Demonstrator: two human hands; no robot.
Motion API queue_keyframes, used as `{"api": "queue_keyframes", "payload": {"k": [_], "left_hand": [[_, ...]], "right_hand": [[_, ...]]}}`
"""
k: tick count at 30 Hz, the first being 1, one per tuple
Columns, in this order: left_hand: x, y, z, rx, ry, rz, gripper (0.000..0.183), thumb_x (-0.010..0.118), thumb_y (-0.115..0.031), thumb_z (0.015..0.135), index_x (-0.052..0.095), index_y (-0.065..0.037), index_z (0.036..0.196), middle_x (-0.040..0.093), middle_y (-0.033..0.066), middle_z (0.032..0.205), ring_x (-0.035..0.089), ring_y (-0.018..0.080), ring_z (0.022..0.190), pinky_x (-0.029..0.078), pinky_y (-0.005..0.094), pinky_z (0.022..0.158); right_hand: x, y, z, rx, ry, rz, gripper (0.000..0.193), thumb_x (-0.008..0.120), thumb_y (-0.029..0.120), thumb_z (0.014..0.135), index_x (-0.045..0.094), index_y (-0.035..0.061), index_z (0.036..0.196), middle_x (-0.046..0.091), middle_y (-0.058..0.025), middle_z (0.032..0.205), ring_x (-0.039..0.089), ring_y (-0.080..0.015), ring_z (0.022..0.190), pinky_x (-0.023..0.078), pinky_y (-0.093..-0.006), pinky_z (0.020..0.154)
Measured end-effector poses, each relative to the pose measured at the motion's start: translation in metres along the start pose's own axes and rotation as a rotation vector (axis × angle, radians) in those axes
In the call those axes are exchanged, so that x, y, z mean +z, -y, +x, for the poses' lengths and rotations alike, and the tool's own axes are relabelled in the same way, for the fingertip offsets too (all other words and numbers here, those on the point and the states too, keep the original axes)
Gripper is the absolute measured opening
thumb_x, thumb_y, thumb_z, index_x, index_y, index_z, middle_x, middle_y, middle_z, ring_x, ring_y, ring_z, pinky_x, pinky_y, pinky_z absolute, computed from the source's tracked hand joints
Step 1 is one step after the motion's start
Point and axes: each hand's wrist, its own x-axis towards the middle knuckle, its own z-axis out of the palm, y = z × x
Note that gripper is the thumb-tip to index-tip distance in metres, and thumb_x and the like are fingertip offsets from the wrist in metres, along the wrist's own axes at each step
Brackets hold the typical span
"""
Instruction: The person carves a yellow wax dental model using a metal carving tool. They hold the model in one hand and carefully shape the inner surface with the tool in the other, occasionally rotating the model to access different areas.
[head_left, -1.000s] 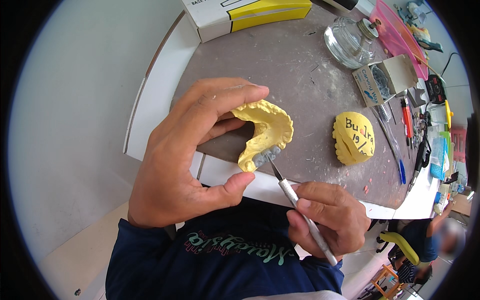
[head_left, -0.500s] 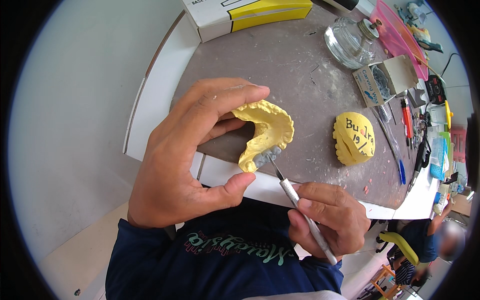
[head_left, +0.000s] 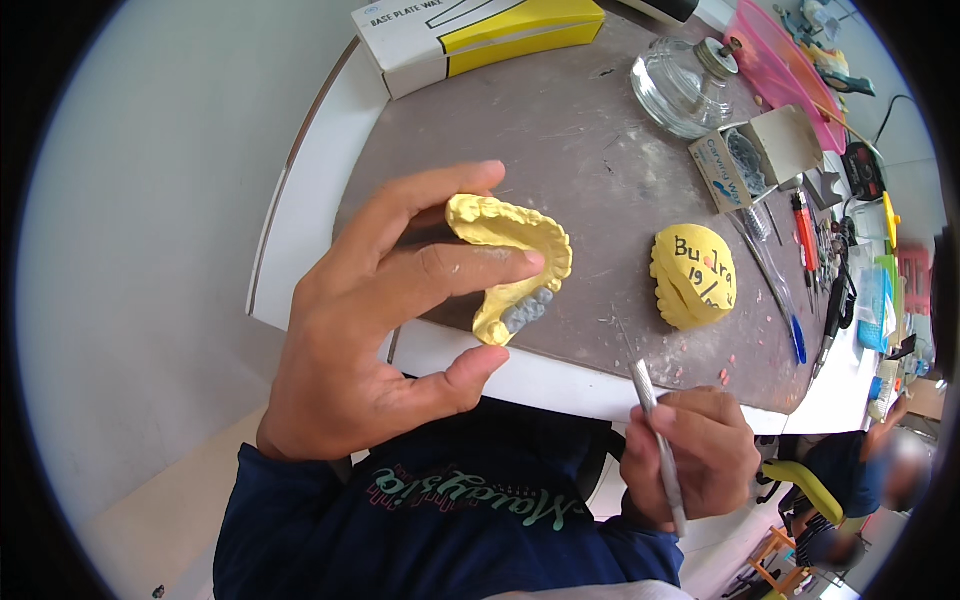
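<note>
My left hand (head_left: 385, 305) grips a yellow plaster dental cast (head_left: 550, 236), a horseshoe-shaped arch of teeth. Its thumb is at the near end, one finger lies over the inner side of the arch, and another reaches past the far end. Grey wax teeth (head_left: 527, 310) sit on the near side of the cast. In my right hand (head_left: 695, 450) is a carving knife with a knurled metal handle (head_left: 668, 470), held like a pen. Its thin blade points away from me, apart from the cast. A second yellow cast (head_left: 697, 278) with handwriting rests on the table to the right.
A white and yellow box (head_left: 480, 38) stands at the far edge. Farther right are a glass spirit lamp (head_left: 685, 85), an open carton of grey wax (head_left: 755, 160), a pink basket (head_left: 785, 65) and several hand tools (head_left: 808, 240). Another person (head_left: 850, 480) sits at the lower right.
My right hand has drawn the knife away from the grey wax, to the right and nearer me. One left finger has moved onto the inside of the cast. The view has shifted slightly.
</note>
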Motion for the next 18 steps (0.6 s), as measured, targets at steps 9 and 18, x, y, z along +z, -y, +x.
{"api": "queue_keyframes", "payload": {"k": [9, 18], "left_hand": [[0.01, -0.001, -0.002, 0.106, -0.083, 0.043, 0.025, 0.083, -0.016, 0.069, 0.079, -0.006, 0.092, 0.053, 0.0285, 0.137, 0.061, 0.0383, 0.12, 0.055, 0.0439, 0.095], [0.022, 0.0, 0.001, 0.346, -0.054, 0.072, 0.066, 0.089, -0.015, 0.071, 0.058, -0.007, 0.128, 0.056, 0.0258, 0.135, 0.063, 0.0406, 0.117, 0.057, 0.0426, 0.094]], "right_hand": [[-0.024, -0.01, -0.01, -0.143, 0.196, -0.025, 0.027, 0.077, 0.0, 0.064, 0.07, 0.0021, 0.09, 0.063, -0.0054, 0.066, 0.061, -0.0164, 0.054, 0.047, -0.0273, 0.046], [-0.004, -0.015, -0.007, -0.023, 0.006, 0.188, 0.03, 0.079, -0.004, 0.066, 0.067, -0.0016, 0.094, 0.07, -0.0163, 0.078, 0.071, -0.0244, 0.065, 0.055, -0.029, 0.057]]}}
